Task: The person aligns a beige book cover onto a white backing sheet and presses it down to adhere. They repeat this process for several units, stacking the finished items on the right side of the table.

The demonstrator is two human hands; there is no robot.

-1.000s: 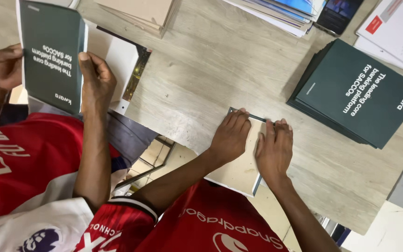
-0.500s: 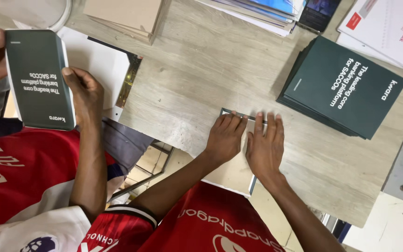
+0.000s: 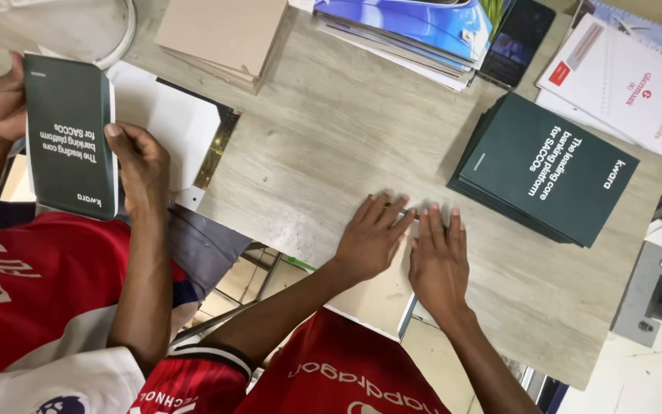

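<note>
Left hand [image 3: 369, 239] and right hand [image 3: 438, 259] lie flat, fingers spread, side by side, pressing the pale folded sheet [image 3: 368, 300] at the counter's [image 3: 323, 146] near edge; it overhangs. Looks light, bendy and crease-prone: take it by the edges. Dark green booklet stack [image 3: 545, 169] with white lettering near the right edge. Co-worker's hands hold one green booklet [image 3: 67, 138] at left.

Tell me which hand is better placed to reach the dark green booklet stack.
Right hand: it lies flat nearer the booklet stack; the left hand would have to cross it.

both hands lie flat, palms down, side by side: left hand [image 3: 371, 239], right hand [image 3: 438, 261], fingers extended.
</note>
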